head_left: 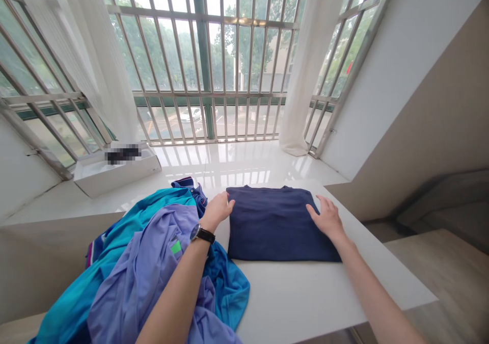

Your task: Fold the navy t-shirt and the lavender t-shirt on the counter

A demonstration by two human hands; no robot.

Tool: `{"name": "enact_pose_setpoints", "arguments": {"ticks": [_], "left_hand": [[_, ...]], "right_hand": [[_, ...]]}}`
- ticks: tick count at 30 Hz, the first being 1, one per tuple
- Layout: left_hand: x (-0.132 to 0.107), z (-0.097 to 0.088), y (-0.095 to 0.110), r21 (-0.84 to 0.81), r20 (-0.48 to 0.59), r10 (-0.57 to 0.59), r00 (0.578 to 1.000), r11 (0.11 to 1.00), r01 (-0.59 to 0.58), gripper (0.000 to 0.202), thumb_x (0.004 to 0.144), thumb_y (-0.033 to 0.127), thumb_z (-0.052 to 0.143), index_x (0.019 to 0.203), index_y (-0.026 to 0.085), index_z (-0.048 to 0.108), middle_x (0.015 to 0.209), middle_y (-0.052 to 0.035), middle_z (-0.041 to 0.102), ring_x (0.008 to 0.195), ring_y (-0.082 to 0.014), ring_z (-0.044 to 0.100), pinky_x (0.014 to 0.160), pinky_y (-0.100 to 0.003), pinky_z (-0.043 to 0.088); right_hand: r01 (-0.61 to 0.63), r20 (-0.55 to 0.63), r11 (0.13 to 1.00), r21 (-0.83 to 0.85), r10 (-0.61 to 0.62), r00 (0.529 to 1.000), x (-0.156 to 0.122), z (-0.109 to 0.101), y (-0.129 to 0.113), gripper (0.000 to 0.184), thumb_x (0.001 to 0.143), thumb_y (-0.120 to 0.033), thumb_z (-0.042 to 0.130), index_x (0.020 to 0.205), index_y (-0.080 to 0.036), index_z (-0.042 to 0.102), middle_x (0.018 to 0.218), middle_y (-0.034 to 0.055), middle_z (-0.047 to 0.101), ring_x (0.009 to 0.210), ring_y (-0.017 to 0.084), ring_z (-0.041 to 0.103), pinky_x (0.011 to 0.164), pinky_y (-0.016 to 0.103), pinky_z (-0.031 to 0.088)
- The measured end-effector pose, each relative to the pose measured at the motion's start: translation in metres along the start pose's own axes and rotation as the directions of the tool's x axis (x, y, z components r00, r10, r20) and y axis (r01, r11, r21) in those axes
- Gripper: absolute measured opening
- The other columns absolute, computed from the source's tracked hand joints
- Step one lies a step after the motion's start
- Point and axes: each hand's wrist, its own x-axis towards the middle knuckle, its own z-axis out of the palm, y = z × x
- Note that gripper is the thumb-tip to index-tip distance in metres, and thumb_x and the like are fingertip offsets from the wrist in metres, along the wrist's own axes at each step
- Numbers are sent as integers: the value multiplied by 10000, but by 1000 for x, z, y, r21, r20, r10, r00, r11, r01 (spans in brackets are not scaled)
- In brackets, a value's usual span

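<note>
A folded navy T-shirt (277, 226) lies flat on a white board (301, 298). My left hand (217, 211) rests at the shirt's left edge, with its fingertips reaching the fabric and a black-strapped wristwatch (202, 234) on the wrist. My right hand (326, 219) lies spread on the shirt's upper right part, fingers apart. Neither hand holds anything. To the left, a loose heap of clothes (153, 267) in turquoise, blue and lavender lies under my left forearm and hides the board's left part.
A white box (117, 168) holding a pixelated dark item stands on the glossy white sill (229, 163). Beyond it are barred windows (202, 63) and white curtains (110, 63). The board's right edge drops towards a lower floor (431, 278).
</note>
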Motion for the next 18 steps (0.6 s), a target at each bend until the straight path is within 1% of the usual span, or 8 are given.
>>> {"name": "enact_pose_setpoints", "arguments": {"ticks": [1, 3, 4, 6, 9, 11, 15, 18], "left_hand": [[-1, -8, -5, -1, 70, -24, 997, 1000, 25, 394, 925, 426, 446, 1057, 139, 682, 1057, -156, 711, 1008, -274, 669, 851, -342, 499], [-3, -17, -10, -1, 226, -60, 972, 998, 62, 433, 912, 463, 436, 764, 155, 702, 819, -125, 733, 845, -262, 699, 748, -319, 507], [-5, -18, -10, -8, 292, -68, 954, 997, 73, 465, 902, 479, 441, 663, 159, 678, 746, -117, 725, 784, -253, 701, 708, -309, 504], [-7, -15, -6, -40, 372, -68, 926, 995, 89, 495, 876, 505, 468, 562, 161, 635, 673, -107, 712, 700, -232, 693, 650, -287, 496], [-9, -6, 3, -88, 358, -77, 930, 989, 115, 488, 831, 541, 521, 544, 160, 624, 650, -105, 708, 657, -216, 684, 604, -268, 486], [-9, -1, 7, -109, 330, -81, 940, 986, 123, 463, 806, 544, 551, 559, 160, 630, 628, -100, 701, 654, -212, 682, 593, -258, 482], [-6, 7, 7, -131, 308, -73, 949, 984, 119, 349, 758, 452, 612, 560, 167, 636, 594, -81, 682, 666, -205, 678, 605, -245, 475], [-5, 9, 5, -142, 299, -65, 952, 984, 112, 313, 738, 404, 616, 521, 178, 617, 574, -73, 664, 672, -216, 668, 620, -262, 468]], "right_hand": [[-39, 39, 999, -5, 39, 998, -4, -4, 6, 655, 867, -568, 402, 1330, -118, 516, 1304, 181, 587, 1240, 317, 516, 1062, 427, 385], [-134, 145, 991, -27, 136, 980, -9, -12, 17, 613, 857, -567, 427, 1278, -140, 558, 1136, 149, 678, 1078, 303, 621, 948, 403, 464], [-169, 194, 985, -42, 174, 965, -10, -15, 21, 579, 855, -566, 436, 1232, -154, 590, 1060, 131, 705, 1008, 295, 651, 893, 388, 485], [-189, 266, 979, -72, 201, 943, -9, -20, 24, 496, 848, -567, 453, 1089, -184, 658, 972, 109, 729, 932, 287, 674, 818, 367, 497], [-165, 325, 981, -106, 191, 926, -3, -23, 22, 432, 819, -593, 493, 864, -210, 687, 891, 110, 741, 888, 295, 685, 747, 352, 491], [-148, 349, 982, -121, 182, 919, 1, -24, 19, 414, 794, -604, 523, 766, -219, 674, 800, 103, 735, 834, 292, 691, 701, 341, 480], [-144, 367, 981, -128, 182, 912, 4, -24, 15, 415, 770, -609, 556, 639, -223, 631, 688, 89, 709, 729, 273, 685, 636, 319, 448], [-150, 393, 981, -120, 186, 901, 4, -27, 11, 430, 763, -615, 564, 587, -224, 604, 618, 79, 677, 662, 259, 667, 604, 316, 430]]}}
